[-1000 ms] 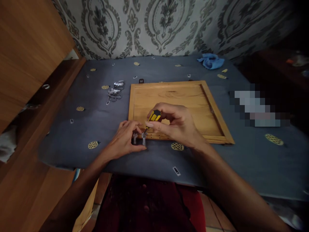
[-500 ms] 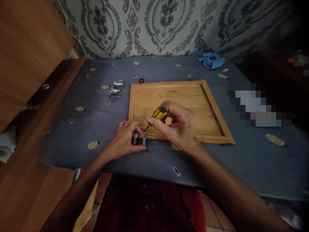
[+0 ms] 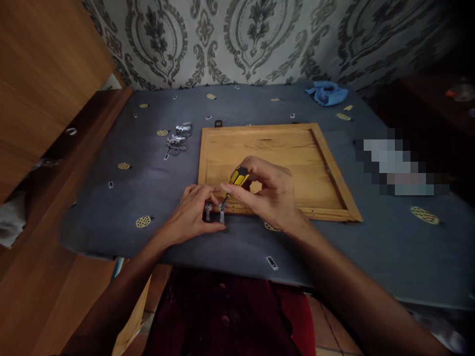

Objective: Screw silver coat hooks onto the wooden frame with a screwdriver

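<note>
My right hand [image 3: 265, 190] is closed around the yellow-and-black handle of a screwdriver [image 3: 239, 176], whose tip points down and left at a metal latch [image 3: 221, 213]. That latch sits at the near edge of a framed wooden panel [image 3: 260, 146], toward its left corner. Thumb and fingers of my left hand [image 3: 193, 212] grip the latch from the left side. Whether the tip rests in a screw is too small to tell. Small dark holes dot the near frame rail.
More metal latches with wire loops [image 3: 178, 138] lie left of the panel on the blue pineapple-print cloth [image 3: 141, 188]. A small black item [image 3: 218, 123] is behind the panel. A crumpled blue cloth [image 3: 326, 94] lies at the back right, and a blurred-out object [image 3: 393, 160] at the right.
The screwdriver handle has shifted slightly left and become more upright, with my right hand moving along. My left hand and the latch stay in place.
</note>
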The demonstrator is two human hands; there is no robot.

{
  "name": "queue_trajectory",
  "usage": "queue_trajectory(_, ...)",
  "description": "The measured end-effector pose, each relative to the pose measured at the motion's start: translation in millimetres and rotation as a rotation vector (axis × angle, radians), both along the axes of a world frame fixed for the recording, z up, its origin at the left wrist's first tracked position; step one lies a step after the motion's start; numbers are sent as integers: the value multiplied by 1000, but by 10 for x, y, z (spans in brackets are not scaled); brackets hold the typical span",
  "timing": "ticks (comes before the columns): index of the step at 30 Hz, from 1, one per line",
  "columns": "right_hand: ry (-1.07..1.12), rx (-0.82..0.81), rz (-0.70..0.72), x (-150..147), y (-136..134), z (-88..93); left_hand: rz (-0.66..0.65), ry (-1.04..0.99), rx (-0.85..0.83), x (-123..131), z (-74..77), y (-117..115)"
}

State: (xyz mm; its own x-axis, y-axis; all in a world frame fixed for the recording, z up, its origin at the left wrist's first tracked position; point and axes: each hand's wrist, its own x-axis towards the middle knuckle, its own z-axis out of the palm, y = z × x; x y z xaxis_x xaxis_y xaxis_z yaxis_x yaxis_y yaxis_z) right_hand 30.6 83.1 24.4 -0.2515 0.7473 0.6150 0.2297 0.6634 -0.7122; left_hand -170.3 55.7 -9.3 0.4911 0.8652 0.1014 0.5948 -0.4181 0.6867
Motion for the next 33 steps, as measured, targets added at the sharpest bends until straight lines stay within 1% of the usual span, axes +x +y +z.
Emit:
queue_trajectory(3,53,-153,117,17,-3,33,3,0,1,3,-3,0)
queue_trajectory(5,82,-224,185,32,-6,72,6,4,-5,4,-2,0)
queue_trajectory(8,56,-272,252,52,-7,130,12,11,-7,0,-3,0)
queue_trajectory(10,42,-277,262,58,-3,139,11,14,-4,-3,-10,0)
queue_trajectory(13,42,-221,201,49,3,93,5,15,17,-6,-31,2)
queue_trajectory(17,31,-61,78,11,-17,6,-23,5,55,-8,-66,6)
queue_trajectory(19,54,12,35,-6,-36,-6,-12,9,50,-9,-69,6)
queue_trajectory(21,109,49,-14,-15,-51,5,0,14,31,-10,-58,3)
queue_trajectory(23,149,48,-66,-16,-56,24,-8,8,14,-10,-39,1)
queue_trajectory(25,146,14,-92,-12,-52,35,-22,2,3,-8,-19,-1)
queue_trajectory(28,91,-23,-80,-7,-43,25,-19,8,-3,-3,3,-2)
queue_trajectory(33,22,40,-74,-10,-38,-7,-12,9,-2,3,13,-5)
